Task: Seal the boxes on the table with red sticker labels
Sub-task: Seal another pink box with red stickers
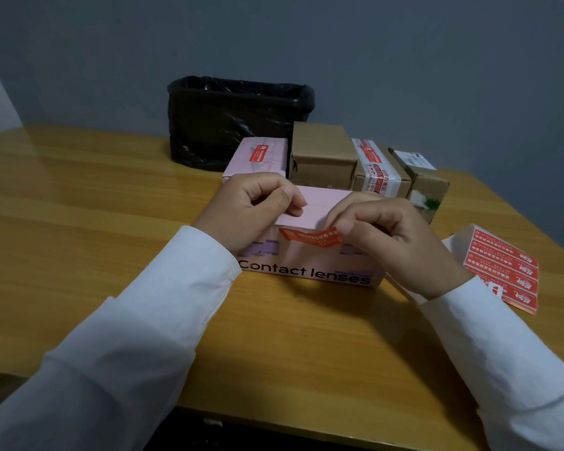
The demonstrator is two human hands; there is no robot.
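A matte pink cardboard box [310, 255] printed "Contact lenses" sits at the centre of the frame on a glossy, wood-grain bench [79, 222]. Its flat lid flap is smooth and rectangular. The left hand [251, 206] curls over the lid's left edge, thumb pressing the flap down. The right hand [391, 236] pinches the right end of a red sticker label [310, 237], a shiny strip with pale print that bows across the front top edge of the box, partly stuck, partly lifted. White fabric sleeves cover both forearms.

At the right of the frame, just beside the right wrist, lies a sheet of red labels [502, 268] on pale backing paper, its corner curling. Behind the box, in the upper middle, stand a second pink box [261, 157] with a red label on top, a plain brown carton [323, 154], a carton wrapped in printed white-and-red tape [381, 170], and a smaller carton with a white label [420, 177]. A black bin lined with a crinkled plastic bag [235, 118] stands behind them against a grey wall.
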